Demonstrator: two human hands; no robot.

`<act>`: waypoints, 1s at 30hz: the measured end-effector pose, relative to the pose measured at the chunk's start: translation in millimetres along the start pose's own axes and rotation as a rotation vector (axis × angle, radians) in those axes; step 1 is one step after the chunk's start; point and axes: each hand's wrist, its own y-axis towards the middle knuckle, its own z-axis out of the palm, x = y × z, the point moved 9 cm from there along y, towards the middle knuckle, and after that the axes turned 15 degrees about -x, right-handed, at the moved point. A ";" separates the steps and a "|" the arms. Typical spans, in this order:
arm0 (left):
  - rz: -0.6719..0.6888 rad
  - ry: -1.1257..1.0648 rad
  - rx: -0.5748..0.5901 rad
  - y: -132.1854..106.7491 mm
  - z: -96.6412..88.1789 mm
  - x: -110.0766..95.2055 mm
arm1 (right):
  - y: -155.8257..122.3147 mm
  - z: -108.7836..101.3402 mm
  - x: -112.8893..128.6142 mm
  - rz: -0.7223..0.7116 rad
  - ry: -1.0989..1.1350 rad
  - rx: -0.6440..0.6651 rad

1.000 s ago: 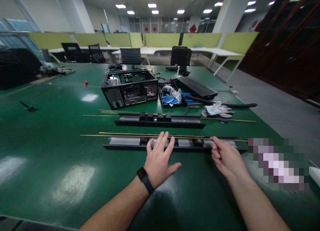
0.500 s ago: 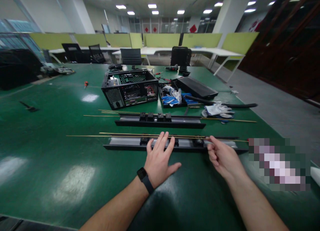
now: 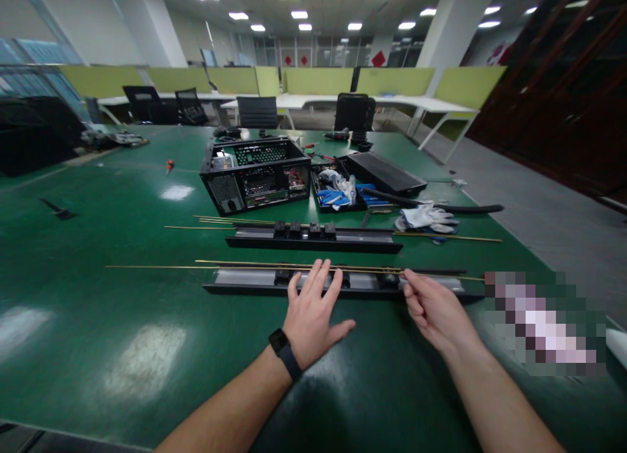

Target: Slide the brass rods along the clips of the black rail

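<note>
A long black rail (image 3: 245,282) with small black blocks lies across the green table (image 3: 98,322) in front of me. My left hand (image 3: 313,312) lies flat on its middle, fingers spread, a black watch on the wrist. My right hand (image 3: 434,309) is closed in a pinch on a thin brass rod (image 3: 161,267) that runs along the rail and sticks out far to the left. A second brass rod (image 3: 255,263) lies just behind it.
A second black rail (image 3: 313,237) with more brass rods lies further back. Behind it stand an open computer case (image 3: 255,174), a tray of blue-and-white parts (image 3: 337,188), a black panel (image 3: 386,172), a black hose and white gloves (image 3: 426,217). Office chairs and desks stand beyond.
My right hand has slid left along the rail, pushing the brass rod further out to the left. My left hand has stayed flat on the rail.
</note>
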 end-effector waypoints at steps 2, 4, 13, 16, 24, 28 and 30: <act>-0.002 0.001 -0.002 -0.1 -0.3 0.2 | -1.4 1.3 -0.1 0.001 -0.004 0.007; -0.002 -0.001 -0.001 -0.1 -0.3 0.2 | -0.8 -4.2 3.5 -0.020 0.045 -0.062; 0.002 -0.003 -0.015 0.3 -1.1 0.1 | -1.9 -2.4 3.3 -0.012 0.057 -0.060; 0.004 -0.001 -0.005 0.3 -0.6 -0.3 | -1.8 -5.8 5.7 -0.028 0.077 -0.095; -0.003 -0.001 -0.010 0.4 -0.3 0.4 | -2.2 -4.2 3.7 -0.018 0.065 -0.083; -0.008 0.001 -0.005 0.5 -0.2 0.3 | -5.3 4.1 1.1 0.007 -0.004 0.015; -0.009 0.003 -0.006 0.6 -0.4 0.4 | -5.9 2.0 3.8 -0.002 0.024 -0.014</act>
